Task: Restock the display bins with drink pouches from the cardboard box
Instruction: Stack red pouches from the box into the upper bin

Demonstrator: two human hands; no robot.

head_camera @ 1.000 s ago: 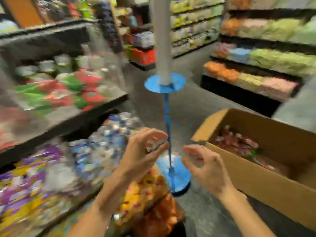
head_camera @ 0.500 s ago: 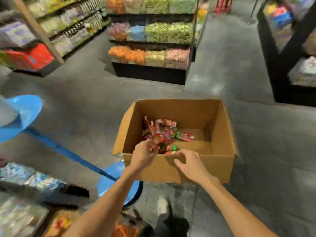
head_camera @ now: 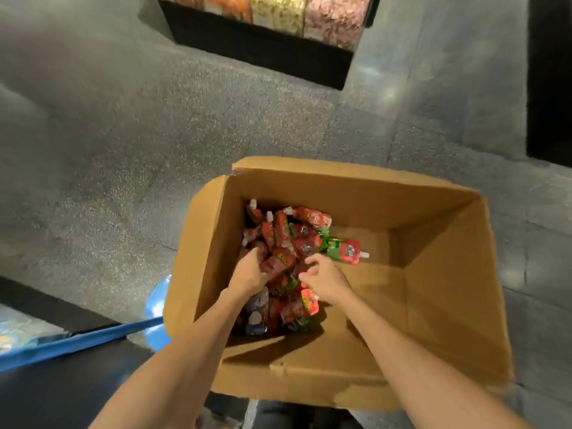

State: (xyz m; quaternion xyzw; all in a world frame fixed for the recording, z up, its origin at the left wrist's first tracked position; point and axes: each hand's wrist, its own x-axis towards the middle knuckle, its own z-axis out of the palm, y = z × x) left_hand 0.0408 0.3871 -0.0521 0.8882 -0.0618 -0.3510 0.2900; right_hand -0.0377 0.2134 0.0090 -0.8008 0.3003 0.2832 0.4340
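Observation:
An open cardboard box (head_camera: 448,305) stands on the grey floor below me. A heap of red and green drink pouches (head_camera: 291,236) with white spouts lies in its left half, and one pouch (head_camera: 348,252) lies apart to the right. My left hand (head_camera: 247,274) is dug into the heap, its fingers curled round red pouches and partly hidden by them. My right hand (head_camera: 326,278) hovers just over the heap's right side, fingers loosely bent and spread, holding nothing.
A black-based display bin (head_camera: 272,41) of orange, yellow and pink goods stands across the aisle. A blue stand base (head_camera: 156,308) and its blue pole (head_camera: 77,339) sit left of the box, beside a black shelf edge (head_camera: 62,382). A dark shelf (head_camera: 551,82) is at far right.
My view swung from the display bins to the box and moved in above it. Both hands went from its near rim down into the pouches, and the left closed on some.

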